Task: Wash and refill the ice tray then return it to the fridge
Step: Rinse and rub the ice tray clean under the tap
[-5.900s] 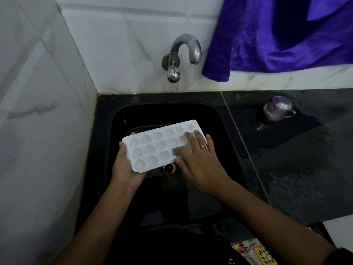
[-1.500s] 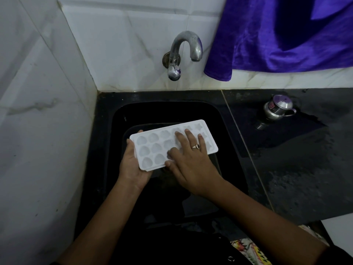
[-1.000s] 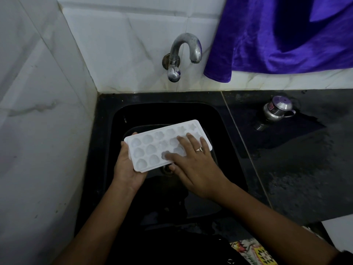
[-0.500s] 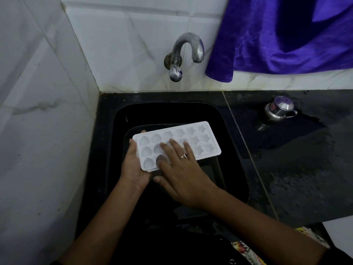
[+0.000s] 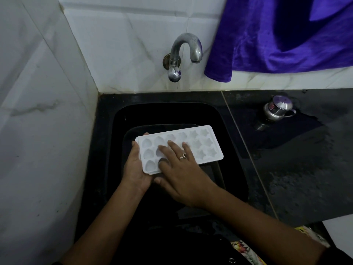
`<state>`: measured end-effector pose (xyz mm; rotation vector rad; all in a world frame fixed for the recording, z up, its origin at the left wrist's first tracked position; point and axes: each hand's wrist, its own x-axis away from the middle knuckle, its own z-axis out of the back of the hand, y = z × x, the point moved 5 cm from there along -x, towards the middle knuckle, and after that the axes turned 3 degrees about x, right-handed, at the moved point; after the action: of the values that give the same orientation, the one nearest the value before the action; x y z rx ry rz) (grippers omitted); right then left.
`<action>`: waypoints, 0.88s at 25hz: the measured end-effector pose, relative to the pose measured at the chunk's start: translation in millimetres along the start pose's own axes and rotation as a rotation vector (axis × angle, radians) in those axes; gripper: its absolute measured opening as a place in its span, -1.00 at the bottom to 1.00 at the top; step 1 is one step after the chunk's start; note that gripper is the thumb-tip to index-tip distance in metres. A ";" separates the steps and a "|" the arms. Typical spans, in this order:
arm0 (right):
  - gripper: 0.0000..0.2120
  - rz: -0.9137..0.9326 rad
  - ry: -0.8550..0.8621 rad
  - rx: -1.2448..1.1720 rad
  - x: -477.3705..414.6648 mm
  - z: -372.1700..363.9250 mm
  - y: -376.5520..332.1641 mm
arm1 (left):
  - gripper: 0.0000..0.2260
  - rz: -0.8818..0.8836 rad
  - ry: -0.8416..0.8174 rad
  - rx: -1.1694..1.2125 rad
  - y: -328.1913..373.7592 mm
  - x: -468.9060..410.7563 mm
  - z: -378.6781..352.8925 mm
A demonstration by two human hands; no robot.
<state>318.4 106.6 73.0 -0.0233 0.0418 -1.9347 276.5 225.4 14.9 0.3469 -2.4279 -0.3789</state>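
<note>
Left hand [image 5: 136,170] grips white plastic ice tray [image 5: 206,148] steady over black sink [image 5: 232,142]; right hand [image 5: 183,175], fingers flat, scrubs moulds, holds nothing.

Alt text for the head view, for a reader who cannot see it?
A person's left hand grips one end of a white ice tray over a black sink; the right hand lies flat on its moulds. A steel tap sits above.
</note>
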 end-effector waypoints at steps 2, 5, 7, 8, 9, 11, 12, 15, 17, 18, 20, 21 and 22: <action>-0.57 -0.032 0.011 -0.027 0.4 2.4 6.3 | -0.51 -0.009 0.008 -0.002 1.2 -1.4 1.2; -0.54 -0.019 0.018 -0.004 6.9 2.3 10.9 | -0.49 -0.042 0.003 0.018 12.1 -7.0 9.9; -0.53 0.009 -0.004 0.018 3.8 0.8 6.0 | -0.47 -0.024 -0.003 0.004 12.9 -8.9 12.2; -0.55 0.000 -0.002 0.004 -0.2 2.1 4.9 | -0.47 -0.018 0.000 -0.006 10.4 -8.5 11.7; -0.57 -0.015 0.004 -0.011 -3.3 3.2 5.3 | -0.47 -0.010 -0.006 -0.011 7.5 -6.7 9.9; -0.57 -0.017 0.010 -0.013 -2.4 2.0 6.1 | -0.48 -0.006 -0.019 -0.002 5.6 -2.7 5.5; -0.56 -0.007 0.012 -0.003 1.1 0.5 5.9 | -0.50 -0.026 -0.025 0.006 8.5 -2.8 5.1; -0.57 -0.014 0.019 -0.003 4.7 0.1 10.5 | -0.53 -0.063 -0.018 0.000 11.8 -0.7 0.9; -0.59 -0.063 0.030 -0.051 -0.7 2.8 11.5 | -0.52 -0.024 -0.018 -0.005 2.2 -0.6 -2.5; -0.59 -0.072 0.029 -0.063 -2.1 2.1 8.4 | -0.49 -0.004 -0.011 -0.007 -1.3 -0.1 -2.8; -0.55 -0.019 0.016 -0.032 -0.1 -1.7 -0.9 | -0.48 -0.012 0.001 0.012 1.8 -0.1 -0.5; -0.53 0.020 0.012 -0.007 2.1 -2.9 -2.9 | -0.49 -0.031 -0.002 0.021 6.0 -0.8 1.0; -0.53 0.038 0.012 0.001 2.7 -2.0 -1.5 | -0.51 -0.045 -0.009 0.024 9.3 -0.1 1.0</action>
<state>316.0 104.6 71.1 -0.0099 0.0491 -1.8966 274.6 234.2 17.3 0.4121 -2.4386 -0.3728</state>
